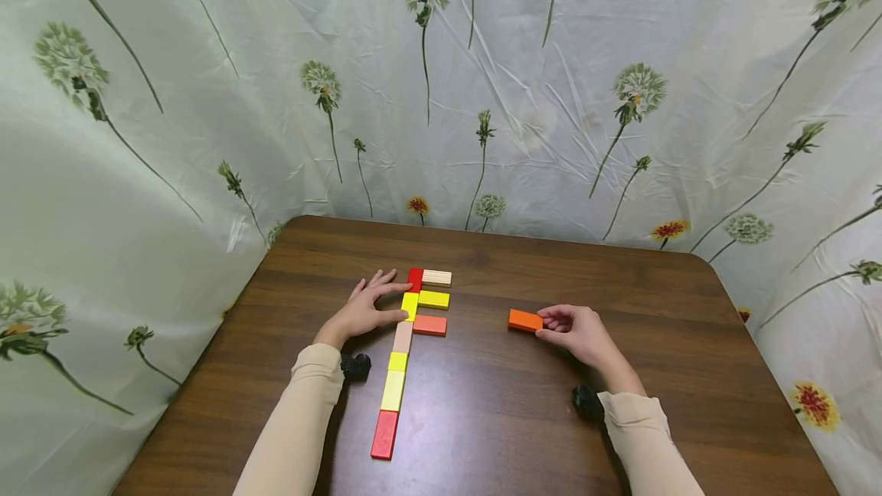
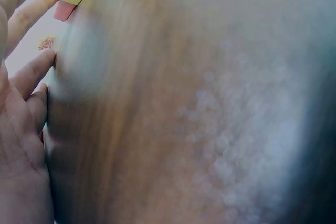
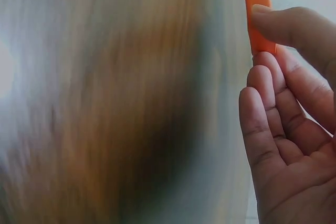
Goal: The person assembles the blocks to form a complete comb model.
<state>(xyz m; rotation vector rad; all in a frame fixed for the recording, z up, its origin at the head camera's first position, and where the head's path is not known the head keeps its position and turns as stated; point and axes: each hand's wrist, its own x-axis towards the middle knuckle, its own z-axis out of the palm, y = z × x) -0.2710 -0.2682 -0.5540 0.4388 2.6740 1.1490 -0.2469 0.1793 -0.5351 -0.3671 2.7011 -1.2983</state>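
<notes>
My left hand (image 1: 360, 315) lies over the upper part of a column of blocks, fingers spread. Its index fingertip touches the column where a red block (image 1: 416, 277) meets a yellow block (image 1: 409, 305), and the thumb tip touches the yellow one's lower left. Between thumb and fingers, my right hand (image 1: 580, 334) pinches one end of an orange block (image 1: 526, 320), right of the column. The right wrist view shows the thumb on the face of that orange block (image 3: 258, 30). Beside the column sit a striped pale block (image 1: 437, 278), a yellow block (image 1: 434, 300) and a salmon block (image 1: 430, 325).
Lower in the column lie a beige block (image 1: 403, 337), a small yellow block (image 1: 397, 361), a pale yellow block (image 1: 393, 390) and a red block (image 1: 384, 435). The brown wooden table (image 1: 496, 435) meets a flower-patterned curtain (image 1: 524, 98) behind.
</notes>
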